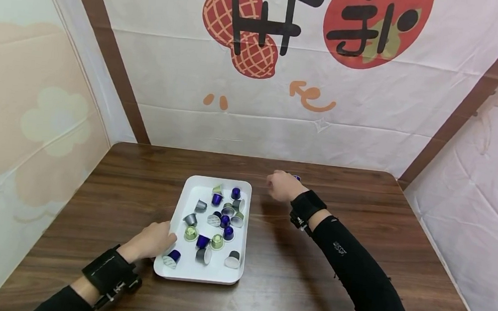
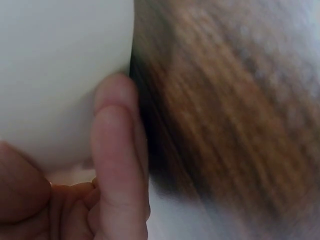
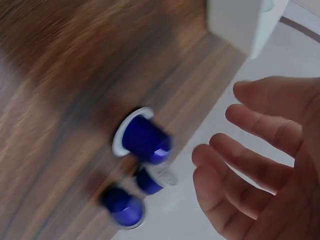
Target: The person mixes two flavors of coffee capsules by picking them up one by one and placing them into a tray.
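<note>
My left hand [image 1: 153, 240] grips the left edge of a white rectangular tray [image 1: 212, 274]; in the left wrist view its fingers [image 2: 117, 150] press against the tray's side wall. Coffee capsules in blue, green and grey lie scattered on it, among them a blue-and-white capsule [image 1: 172, 258] near that hand. Right of the tray, toward the table's back edge, my right hand [image 1: 285, 185] holds nothing, its fingers apart and slightly bent. Beside it in the right wrist view are three blue coffee capsules, one on its foil rim [image 3: 146, 140]. The head view mostly hides them behind the hand.
The brown wooden table [image 1: 352, 295] extends around the tray on every side. Printed fabric hangs behind the table [image 1: 179, 129] and along both sides. A white boxy corner [image 3: 245, 25] shows at the top of the right wrist view.
</note>
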Available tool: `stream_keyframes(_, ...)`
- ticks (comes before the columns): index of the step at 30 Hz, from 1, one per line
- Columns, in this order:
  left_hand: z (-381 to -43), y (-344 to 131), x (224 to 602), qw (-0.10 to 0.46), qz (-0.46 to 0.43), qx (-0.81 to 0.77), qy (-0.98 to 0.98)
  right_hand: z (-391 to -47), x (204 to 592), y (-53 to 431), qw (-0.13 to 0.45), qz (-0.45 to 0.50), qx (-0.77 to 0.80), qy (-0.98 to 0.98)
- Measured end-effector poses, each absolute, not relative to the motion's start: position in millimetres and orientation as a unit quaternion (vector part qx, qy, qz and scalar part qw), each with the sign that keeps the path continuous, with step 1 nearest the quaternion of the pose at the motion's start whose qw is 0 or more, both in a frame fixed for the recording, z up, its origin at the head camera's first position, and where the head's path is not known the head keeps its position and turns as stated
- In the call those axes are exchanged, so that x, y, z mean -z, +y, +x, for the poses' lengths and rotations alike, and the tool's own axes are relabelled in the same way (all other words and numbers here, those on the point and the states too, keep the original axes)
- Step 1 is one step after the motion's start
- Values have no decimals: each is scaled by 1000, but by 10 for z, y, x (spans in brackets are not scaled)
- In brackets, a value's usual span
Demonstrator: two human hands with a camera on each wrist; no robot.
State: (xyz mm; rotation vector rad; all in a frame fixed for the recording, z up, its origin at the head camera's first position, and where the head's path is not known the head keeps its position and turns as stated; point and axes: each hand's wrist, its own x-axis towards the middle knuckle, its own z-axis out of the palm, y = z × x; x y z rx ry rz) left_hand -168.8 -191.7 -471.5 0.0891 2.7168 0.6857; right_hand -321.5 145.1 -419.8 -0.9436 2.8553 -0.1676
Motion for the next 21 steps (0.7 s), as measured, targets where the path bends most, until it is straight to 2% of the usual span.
stream_keyframes(8,-1690,-1919,4725,171,30,-239,955,-3215,4421,1550,40,-276,-12,960)
stream_keyframes(13,-1674,-1910,4702,171,32,-245,954,-3195,4461,1542,47,-243,-18,969)
stream_keyframes(21,-1671,-1923,4702,163,40,-245,955,-3187,4538,1609,65,-274,25,959)
